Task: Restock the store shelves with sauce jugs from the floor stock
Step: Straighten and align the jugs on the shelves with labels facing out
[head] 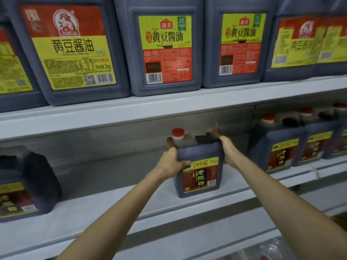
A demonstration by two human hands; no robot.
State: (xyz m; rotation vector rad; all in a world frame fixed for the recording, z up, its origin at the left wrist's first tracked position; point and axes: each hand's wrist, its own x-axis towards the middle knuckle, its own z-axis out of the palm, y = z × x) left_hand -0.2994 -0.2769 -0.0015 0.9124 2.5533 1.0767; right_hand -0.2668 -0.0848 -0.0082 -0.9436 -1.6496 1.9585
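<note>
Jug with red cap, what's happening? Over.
Left grip, right grip hold jug. Jug upright at shelf front. Gaps both sides, nothing blocking.

Six soy-sauce jugs [165, 53], five vinegar jugs [200, 177], two hands [170, 162].

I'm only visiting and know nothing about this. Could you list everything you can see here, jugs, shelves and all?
centre jug: one, dark with a red cap and a red-and-yellow label, middle shelf, centre.
top-shelf jugs: at least five, dark with yellow-and-red labels, in a row on the upper shelf.
right jugs: three, dark with red caps, middle shelf, right.
left jug: one, dark, middle shelf, far left.
shelves: two stocked, pale grey, one above the other.
wrapped goods: count unclear, blurred, bottom right.
left hand: grips the centre jug at its upper left corner.
right hand: against the centre jug's upper right side, fingers blurred.
</note>
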